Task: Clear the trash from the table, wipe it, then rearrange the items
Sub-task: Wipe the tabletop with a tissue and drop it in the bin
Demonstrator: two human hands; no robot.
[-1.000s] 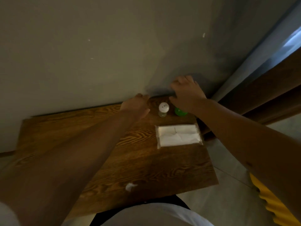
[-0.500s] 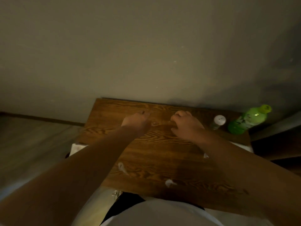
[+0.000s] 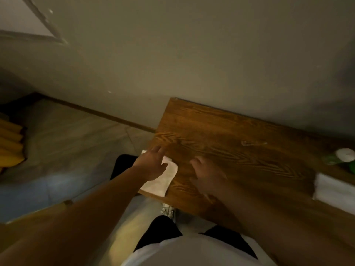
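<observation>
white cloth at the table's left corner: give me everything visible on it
The white cloth is a pale, soft-looking rectangle, fabric or paper towel, lying flat on the near left corner of the wooden table, its long side angled to the table edge. The left hand lies over its upper part with fingers spread; whether it presses is unclear. The blurred right hand is beside it, apart.

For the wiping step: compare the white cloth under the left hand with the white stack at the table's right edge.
The white cloth lies flat in a single layer at the table's left corner under the left hand; the white stack is thicker, untouched, and cut off by the frame. Both are white and rest on the table.
</observation>
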